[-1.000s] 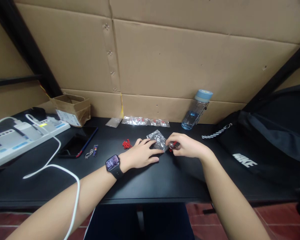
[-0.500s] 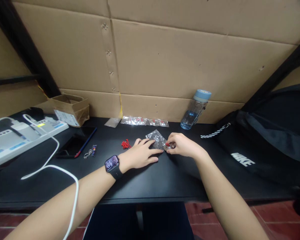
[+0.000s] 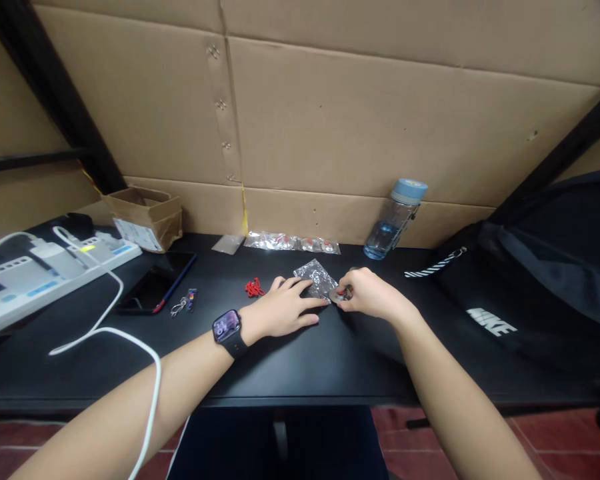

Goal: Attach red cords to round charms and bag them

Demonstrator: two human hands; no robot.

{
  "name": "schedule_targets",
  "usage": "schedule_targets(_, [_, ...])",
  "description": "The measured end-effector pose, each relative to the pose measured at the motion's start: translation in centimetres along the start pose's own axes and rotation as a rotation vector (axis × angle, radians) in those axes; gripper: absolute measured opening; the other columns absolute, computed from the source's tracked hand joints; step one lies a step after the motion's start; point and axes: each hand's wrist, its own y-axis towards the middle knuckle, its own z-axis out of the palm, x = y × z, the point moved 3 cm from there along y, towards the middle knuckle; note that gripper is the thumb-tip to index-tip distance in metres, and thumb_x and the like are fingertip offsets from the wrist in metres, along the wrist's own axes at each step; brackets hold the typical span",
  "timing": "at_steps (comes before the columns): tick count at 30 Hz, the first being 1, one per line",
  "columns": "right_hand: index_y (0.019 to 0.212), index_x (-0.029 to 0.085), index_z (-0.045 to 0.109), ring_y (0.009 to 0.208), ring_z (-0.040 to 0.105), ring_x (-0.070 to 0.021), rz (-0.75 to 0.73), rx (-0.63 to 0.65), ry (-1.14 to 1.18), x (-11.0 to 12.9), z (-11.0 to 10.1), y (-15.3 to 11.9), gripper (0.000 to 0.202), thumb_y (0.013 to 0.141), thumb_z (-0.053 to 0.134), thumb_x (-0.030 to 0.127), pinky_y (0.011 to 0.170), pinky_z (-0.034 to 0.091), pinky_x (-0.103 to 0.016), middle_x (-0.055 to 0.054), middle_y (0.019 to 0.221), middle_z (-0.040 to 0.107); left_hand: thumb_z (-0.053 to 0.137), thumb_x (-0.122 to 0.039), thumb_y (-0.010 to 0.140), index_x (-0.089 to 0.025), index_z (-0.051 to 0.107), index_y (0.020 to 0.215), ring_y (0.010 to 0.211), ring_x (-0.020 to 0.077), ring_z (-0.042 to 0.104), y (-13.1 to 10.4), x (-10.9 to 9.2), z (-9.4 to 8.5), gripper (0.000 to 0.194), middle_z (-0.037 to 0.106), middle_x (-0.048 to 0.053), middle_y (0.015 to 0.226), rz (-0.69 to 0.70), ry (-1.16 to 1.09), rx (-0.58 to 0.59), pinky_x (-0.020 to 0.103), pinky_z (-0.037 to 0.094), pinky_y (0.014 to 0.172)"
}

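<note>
My left hand [image 3: 287, 308] lies with fingers spread over a small clear plastic bag [image 3: 316, 275], its fingertips touching the bag's left and lower parts. At the bag's right corner, my right hand [image 3: 367, 293] pinches a small round metallic disc with a red cord [image 3: 336, 295]; the fingers cover much of it. Whether the disc is partly inside the bag I cannot tell. A little heap of red cords [image 3: 255, 288] sits just left of my left fingers. Along the back lies a row of filled clear bags [image 3: 293, 243] with red bits, beside a flat clear bag [image 3: 228, 245].
On the left are a white power strip [image 3: 95, 270], a tablet-like device [image 3: 155, 283], a keychain [image 3: 184, 303] and a cardboard box [image 3: 147, 217]. A white cable [image 3: 130, 337] crosses my left forearm. A water bottle [image 3: 393, 220] and a black bag [image 3: 510, 287] are at right.
The disc in my right fingers is turned slightly, showing more of its flat face beside the bag. My left hand keeps its place; the whole view shifts a little.
</note>
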Motion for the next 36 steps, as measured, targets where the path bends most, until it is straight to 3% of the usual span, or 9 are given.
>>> schedule_targets(9, [0.083,0.020,0.076,0.065,0.065,-0.0178,0.034,-0.037,0.033,0.4,0.0,0.3,0.011,0.075,0.073,0.027,0.063,0.044,-0.027,-0.004,0.074,0.073,0.040,-0.060,0.101,-0.045,0.054,0.144,0.141,0.0413,0.038,0.0,0.1,0.2,0.047,0.041,0.011,0.158,-0.006,-0.011,-0.014,0.059,0.032,0.106])
schedule_targets(16, [0.084,0.020,0.075,0.074,0.069,-0.0193,0.016,-0.099,0.065,1.1,0.3,0.7,0.012,0.077,0.075,0.029,0.069,0.047,-0.026,-0.005,0.080,0.075,0.041,-0.059,0.101,-0.044,0.055,0.143,0.141,0.0417,0.039,-0.1,0.1,0.2,0.047,0.042,0.011,0.157,-0.004,-0.009,-0.020,0.060,0.033,0.106])
schedule_targets(26, [0.091,0.021,0.077,0.072,0.070,-0.0197,-0.028,-0.012,0.064,0.4,0.6,0.7,0.012,0.080,0.073,0.026,0.068,0.048,-0.027,-0.005,0.081,0.077,0.042,-0.059,0.101,-0.046,0.053,0.144,0.141,0.0404,0.040,-0.1,0.1,0.1,0.046,0.043,0.011,0.157,-0.008,-0.002,-0.013,0.059,0.034,0.105])
schedule_targets(36, [0.093,0.020,0.074,0.080,0.069,-0.0180,-0.021,-0.126,0.094,0.5,1.6,1.8,0.012,0.081,0.078,0.021,0.072,0.048,-0.026,-0.004,0.089,0.075,0.041,-0.060,0.101,-0.044,0.053,0.144,0.142,0.0407,0.038,-0.1,0.0,0.0,0.048,0.041,0.012,0.158,-0.026,-0.001,0.017,0.060,0.034,0.106])
